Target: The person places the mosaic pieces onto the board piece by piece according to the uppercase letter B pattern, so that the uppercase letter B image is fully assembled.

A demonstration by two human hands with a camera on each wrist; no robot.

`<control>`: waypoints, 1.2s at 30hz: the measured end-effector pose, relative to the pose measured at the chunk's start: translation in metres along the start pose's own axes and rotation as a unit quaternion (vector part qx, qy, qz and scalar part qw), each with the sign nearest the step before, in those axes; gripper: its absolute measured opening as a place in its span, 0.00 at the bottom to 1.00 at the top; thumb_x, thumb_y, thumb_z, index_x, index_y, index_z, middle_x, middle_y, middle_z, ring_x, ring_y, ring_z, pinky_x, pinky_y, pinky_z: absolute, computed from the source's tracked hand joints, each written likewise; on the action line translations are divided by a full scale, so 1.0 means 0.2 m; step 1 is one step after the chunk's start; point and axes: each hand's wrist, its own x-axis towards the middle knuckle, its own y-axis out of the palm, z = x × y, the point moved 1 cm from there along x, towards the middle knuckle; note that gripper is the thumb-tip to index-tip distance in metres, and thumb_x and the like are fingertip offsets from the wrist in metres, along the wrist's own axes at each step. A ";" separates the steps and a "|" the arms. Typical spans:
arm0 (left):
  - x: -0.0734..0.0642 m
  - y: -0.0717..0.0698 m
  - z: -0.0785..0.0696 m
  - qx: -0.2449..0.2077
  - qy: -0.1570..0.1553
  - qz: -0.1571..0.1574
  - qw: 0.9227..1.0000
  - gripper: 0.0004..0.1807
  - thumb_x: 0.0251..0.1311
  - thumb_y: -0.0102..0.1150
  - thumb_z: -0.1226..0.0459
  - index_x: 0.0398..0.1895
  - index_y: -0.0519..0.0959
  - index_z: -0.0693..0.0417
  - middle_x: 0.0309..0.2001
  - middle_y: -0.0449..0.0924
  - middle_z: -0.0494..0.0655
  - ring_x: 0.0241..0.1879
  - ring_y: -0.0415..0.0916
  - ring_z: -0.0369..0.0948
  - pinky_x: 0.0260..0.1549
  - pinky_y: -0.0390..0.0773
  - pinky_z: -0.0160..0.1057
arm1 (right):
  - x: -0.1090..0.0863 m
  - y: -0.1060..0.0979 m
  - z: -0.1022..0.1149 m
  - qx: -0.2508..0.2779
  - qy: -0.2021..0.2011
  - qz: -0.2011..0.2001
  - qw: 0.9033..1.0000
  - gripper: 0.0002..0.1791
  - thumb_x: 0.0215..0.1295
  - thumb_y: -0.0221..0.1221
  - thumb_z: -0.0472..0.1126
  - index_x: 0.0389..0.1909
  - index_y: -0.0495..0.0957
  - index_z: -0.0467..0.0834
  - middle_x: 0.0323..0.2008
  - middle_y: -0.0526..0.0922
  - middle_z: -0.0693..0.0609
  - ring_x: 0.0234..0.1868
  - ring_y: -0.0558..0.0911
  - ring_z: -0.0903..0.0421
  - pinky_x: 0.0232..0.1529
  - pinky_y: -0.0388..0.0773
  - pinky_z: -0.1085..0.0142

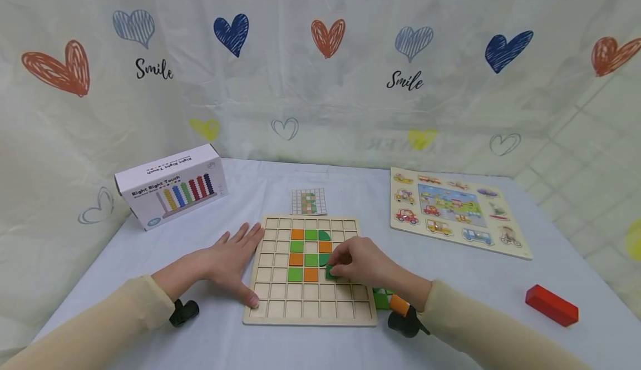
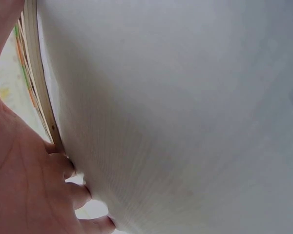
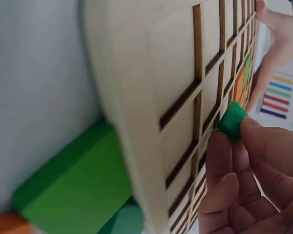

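Observation:
A wooden grid board lies on the table with orange, light green and dark green tiles in its upper middle cells. My right hand pinches a dark green tile between thumb and fingers, low over a cell below the other dark green pieces. Spread out at the board's left edge, my left hand touches the frame with its thumb and fingertips. In the left wrist view, the fingers meet the board's side. Just behind the board lies a small pattern card with a coloured grid.
Loose green tiles and an orange tile lie by the board's right edge, partly under the right wrist. A white toy box stands at back left. A vehicle puzzle lies at back right, a red block at far right.

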 end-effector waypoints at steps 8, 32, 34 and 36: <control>0.01 0.01 0.01 0.002 -0.001 0.001 1.000 0.81 0.34 0.75 0.28 0.82 0.42 0.63 0.84 0.35 0.61 0.82 0.30 0.63 0.74 0.38 0.74 | 0.01 0.04 0.05 -0.009 -0.013 -0.002 1.000 0.03 0.62 0.70 0.33 0.31 0.85 0.43 0.28 0.84 0.56 0.30 0.79 0.60 0.35 0.80 0.71; 0.00 0.00 0.00 -0.002 0.001 0.001 1.000 0.80 0.35 0.75 0.29 0.82 0.42 0.64 0.83 0.36 0.62 0.82 0.30 0.64 0.74 0.38 0.74 | 0.00 0.08 0.05 -0.036 -0.001 -0.023 0.999 0.04 0.62 0.70 0.33 0.29 0.86 0.43 0.25 0.83 0.57 0.29 0.77 0.61 0.31 0.77 0.72; 0.00 0.00 0.00 -0.004 0.002 0.001 1.000 0.80 0.35 0.75 0.29 0.82 0.42 0.65 0.83 0.36 0.62 0.82 0.30 0.64 0.73 0.38 0.74 | 0.00 0.08 0.06 -0.039 0.002 -0.025 0.999 0.04 0.61 0.70 0.34 0.28 0.86 0.43 0.25 0.82 0.57 0.28 0.76 0.60 0.30 0.76 0.72; 0.00 0.00 0.00 -0.004 0.000 0.003 1.000 0.80 0.35 0.75 0.29 0.82 0.42 0.64 0.83 0.36 0.62 0.82 0.30 0.64 0.74 0.38 0.74 | -0.01 0.09 0.06 -0.042 0.004 -0.026 0.999 0.05 0.61 0.71 0.34 0.28 0.86 0.43 0.24 0.82 0.57 0.28 0.76 0.60 0.30 0.75 0.71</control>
